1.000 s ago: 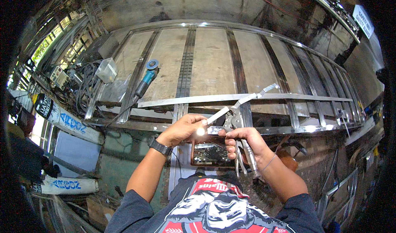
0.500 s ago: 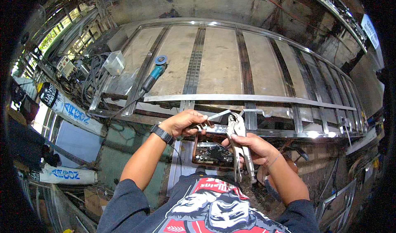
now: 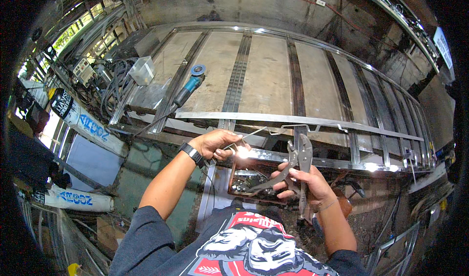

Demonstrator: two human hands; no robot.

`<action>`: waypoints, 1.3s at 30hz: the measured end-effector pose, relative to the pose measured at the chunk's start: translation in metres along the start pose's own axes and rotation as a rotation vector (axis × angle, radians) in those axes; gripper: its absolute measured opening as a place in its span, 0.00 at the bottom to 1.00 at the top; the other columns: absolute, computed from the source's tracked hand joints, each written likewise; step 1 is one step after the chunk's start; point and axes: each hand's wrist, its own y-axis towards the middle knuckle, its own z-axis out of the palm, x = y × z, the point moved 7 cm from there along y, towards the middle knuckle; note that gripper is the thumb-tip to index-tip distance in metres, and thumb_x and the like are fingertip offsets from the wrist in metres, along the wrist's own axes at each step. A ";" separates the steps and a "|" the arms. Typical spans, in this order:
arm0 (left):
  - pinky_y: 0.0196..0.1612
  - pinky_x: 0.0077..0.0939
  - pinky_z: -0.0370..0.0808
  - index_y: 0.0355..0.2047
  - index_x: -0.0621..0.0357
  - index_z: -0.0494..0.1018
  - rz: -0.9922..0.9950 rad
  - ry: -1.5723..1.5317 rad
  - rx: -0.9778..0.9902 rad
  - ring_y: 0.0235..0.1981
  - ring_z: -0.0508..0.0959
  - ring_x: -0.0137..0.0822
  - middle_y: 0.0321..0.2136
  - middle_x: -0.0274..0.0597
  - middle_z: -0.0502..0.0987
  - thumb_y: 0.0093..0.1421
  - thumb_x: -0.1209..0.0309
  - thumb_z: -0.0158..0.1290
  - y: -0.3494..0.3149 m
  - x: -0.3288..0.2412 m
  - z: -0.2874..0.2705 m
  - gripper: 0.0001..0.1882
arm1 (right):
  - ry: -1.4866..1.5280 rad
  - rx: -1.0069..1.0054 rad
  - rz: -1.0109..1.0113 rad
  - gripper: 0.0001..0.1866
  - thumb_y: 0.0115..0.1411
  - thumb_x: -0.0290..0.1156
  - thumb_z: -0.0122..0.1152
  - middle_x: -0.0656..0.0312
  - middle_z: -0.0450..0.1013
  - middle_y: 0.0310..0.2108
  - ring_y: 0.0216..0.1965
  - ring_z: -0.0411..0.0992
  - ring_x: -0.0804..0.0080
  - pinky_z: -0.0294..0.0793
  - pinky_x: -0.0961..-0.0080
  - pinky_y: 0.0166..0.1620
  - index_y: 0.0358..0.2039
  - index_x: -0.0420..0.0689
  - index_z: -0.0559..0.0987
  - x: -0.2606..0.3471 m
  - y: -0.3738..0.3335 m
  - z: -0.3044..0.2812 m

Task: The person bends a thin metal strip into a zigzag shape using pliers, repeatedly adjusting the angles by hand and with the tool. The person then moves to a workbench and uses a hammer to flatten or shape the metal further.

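My left hand [image 3: 215, 145] has its fingers closed on one end of a thin bent metal strip [image 3: 253, 133]. The strip runs off to the right in a zigzag of bends, over the near edge of a metal frame [image 3: 236, 83]. My right hand [image 3: 313, 184] grips locking pliers [image 3: 304, 154], whose jaws point away from me. Their handles are spread wide, one reaching left past my fingers. The jaws are just below the strip and do not appear clamped on it.
An angle grinder [image 3: 189, 86] lies on the frame at left, near a clear plastic box [image 3: 142, 70]. One long flat bar [image 3: 342, 124] crosses the frame's near side. Below my hands is a tray of small metal parts [image 3: 231, 176]. White gas cylinders [image 3: 93, 129] lie at left.
The pliers have come off the strip and moved right and nearer to me, their handles spreading apart. More of the strip's bent length now shows. My left hand keeps its hold.
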 end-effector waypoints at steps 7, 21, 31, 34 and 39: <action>0.10 0.13 0.54 0.57 0.71 0.75 0.016 -0.013 0.060 0.10 0.61 0.17 0.31 0.43 0.80 0.79 0.53 0.46 0.004 -0.002 0.003 0.28 | -0.113 -0.101 -0.168 0.30 0.64 0.30 0.67 0.40 0.79 0.53 0.38 0.85 0.56 0.89 0.68 0.31 0.63 0.30 0.70 0.001 -0.004 -0.007; 0.11 0.15 0.55 0.59 0.75 0.73 0.062 -0.171 0.010 0.09 0.62 0.21 0.30 0.47 0.80 0.77 0.41 0.42 0.004 -0.013 0.015 0.40 | -0.120 -0.154 -0.178 0.33 0.60 0.27 0.65 0.39 0.81 0.45 0.27 0.81 0.65 0.80 0.76 0.22 0.63 0.25 0.68 -0.011 -0.007 -0.011; 0.14 0.17 0.59 0.59 0.69 0.74 0.102 -0.118 0.100 0.15 0.67 0.22 0.36 0.41 0.81 0.75 0.54 0.51 -0.003 -0.015 0.024 0.28 | 0.033 -0.171 -0.222 0.22 0.69 0.32 0.62 0.43 0.79 0.50 0.36 0.83 0.59 0.88 0.65 0.31 0.59 0.36 0.72 -0.023 0.004 -0.014; 0.17 0.16 0.63 0.59 0.67 0.75 0.176 0.003 0.094 0.19 0.71 0.22 0.39 0.39 0.81 0.72 0.61 0.56 -0.007 -0.013 0.030 0.23 | 0.419 -0.069 -0.213 0.16 0.72 0.34 0.58 0.40 0.78 0.51 0.42 0.84 0.46 0.90 0.48 0.38 0.56 0.42 0.74 -0.030 0.016 -0.020; 0.31 0.13 0.72 0.64 0.62 0.73 0.327 0.384 -0.054 0.30 0.75 0.18 0.41 0.36 0.82 0.68 0.72 0.61 -0.013 -0.018 0.076 0.25 | 0.428 -0.146 -0.264 0.25 0.76 0.51 0.56 0.47 0.79 0.51 0.40 0.84 0.52 0.88 0.48 0.43 0.61 0.44 0.76 -0.025 0.037 -0.053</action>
